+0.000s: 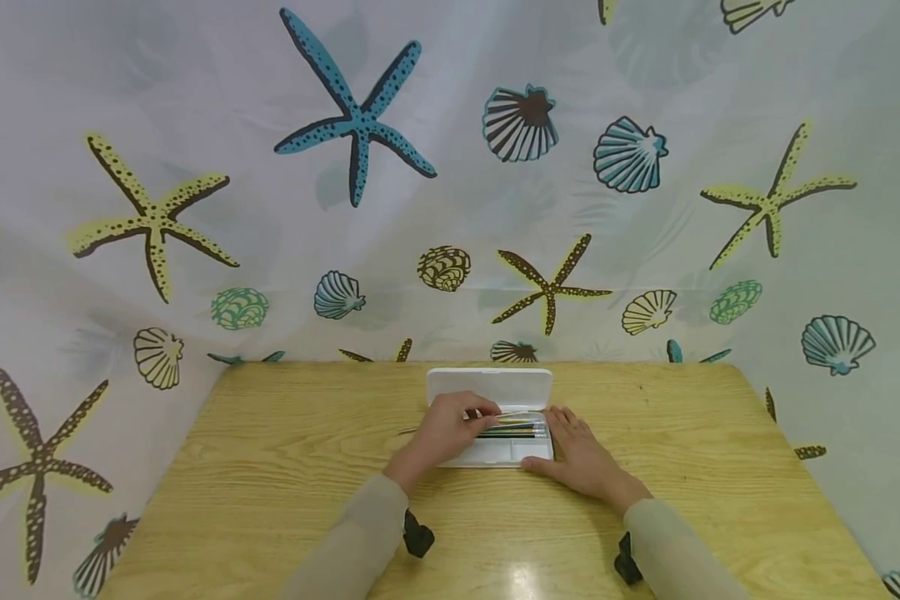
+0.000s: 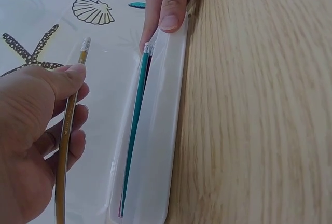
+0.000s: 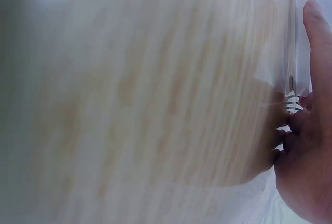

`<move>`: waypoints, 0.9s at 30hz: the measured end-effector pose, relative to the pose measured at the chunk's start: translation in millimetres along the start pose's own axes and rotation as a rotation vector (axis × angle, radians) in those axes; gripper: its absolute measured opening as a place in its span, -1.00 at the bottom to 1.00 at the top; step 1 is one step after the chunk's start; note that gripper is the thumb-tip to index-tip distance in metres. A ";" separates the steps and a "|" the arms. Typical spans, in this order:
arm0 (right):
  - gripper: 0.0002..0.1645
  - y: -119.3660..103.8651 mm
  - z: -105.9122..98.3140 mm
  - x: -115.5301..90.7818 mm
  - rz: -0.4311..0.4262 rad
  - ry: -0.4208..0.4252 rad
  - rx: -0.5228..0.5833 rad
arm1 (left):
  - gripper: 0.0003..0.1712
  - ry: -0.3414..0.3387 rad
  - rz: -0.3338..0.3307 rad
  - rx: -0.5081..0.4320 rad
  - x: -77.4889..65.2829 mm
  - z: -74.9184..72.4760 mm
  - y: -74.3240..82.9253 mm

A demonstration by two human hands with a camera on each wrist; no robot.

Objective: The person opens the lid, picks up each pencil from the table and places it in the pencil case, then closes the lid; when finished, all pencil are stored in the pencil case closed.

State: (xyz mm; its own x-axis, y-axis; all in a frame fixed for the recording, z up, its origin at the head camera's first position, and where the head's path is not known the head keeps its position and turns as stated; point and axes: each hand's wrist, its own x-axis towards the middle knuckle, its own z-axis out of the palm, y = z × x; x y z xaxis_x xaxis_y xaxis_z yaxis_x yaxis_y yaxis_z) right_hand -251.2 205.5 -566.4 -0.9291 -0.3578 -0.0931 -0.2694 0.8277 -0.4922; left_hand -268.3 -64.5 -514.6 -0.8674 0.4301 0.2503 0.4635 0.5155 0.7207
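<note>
A white pencil case (image 1: 476, 452) lies on the table, its lid (image 1: 487, 387) raised at the back. My left hand (image 1: 450, 427) is over the case, pinching a yellow-gold pencil (image 2: 68, 117) near its eraser end between thumb and fingers. The pencil's other end runs out of the left wrist view. Inside the case lie several pencils, among them a green pencil (image 2: 136, 115) with a white eraser end. My right hand (image 1: 581, 458) rests against the case's right end, thumb at the front corner and fingers extended towards the back. Its fingertips are partly hidden in the right wrist view.
The case stands near the back of the wooden table (image 1: 285, 467). A pale cloth (image 1: 450, 200) printed with starfish and shells hangs behind the table and along both sides. Black wrist mounts (image 1: 418, 537) sit under the sleeves.
</note>
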 end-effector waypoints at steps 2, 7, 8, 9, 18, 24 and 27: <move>0.36 0.6 0.5 -0.2 -0.001 0.003 0.002 | -0.86 -0.017 0.010 0.015 3.7 3.9 1.8; 0.36 -0.2 0.7 -1.4 -0.001 0.001 0.004 | -0.85 -0.049 0.024 0.028 11.7 14.5 5.7; 0.35 -0.4 0.5 -1.5 -0.001 0.001 0.004 | -0.84 -0.050 0.030 0.026 13.1 16.3 6.4; 0.35 -0.7 0.4 -1.8 0.001 0.000 0.005 | -0.84 -0.047 0.038 0.020 14.4 18.0 7.2; 0.33 0.6 0.5 -1.0 -0.007 0.006 -0.002 | -0.86 -0.045 0.054 0.046 22.8 33.4 7.6; 0.35 -0.5 -0.8 -0.6 0.004 0.002 0.007 | -0.86 -0.047 0.046 0.069 26.1 40.5 4.3; 0.35 0.0 -0.9 -0.1 0.004 0.004 0.007 | -0.85 -0.046 0.037 0.074 27.0 42.3 2.9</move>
State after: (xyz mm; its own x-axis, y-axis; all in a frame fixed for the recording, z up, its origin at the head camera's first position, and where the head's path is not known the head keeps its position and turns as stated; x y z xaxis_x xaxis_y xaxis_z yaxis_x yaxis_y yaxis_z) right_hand -251.4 206.0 -565.6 -0.9310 -0.3532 -0.0918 -0.2643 0.8261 -0.4977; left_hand -282.7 -20.0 -533.1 -0.8408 0.4828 0.2449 0.5090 0.5509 0.6614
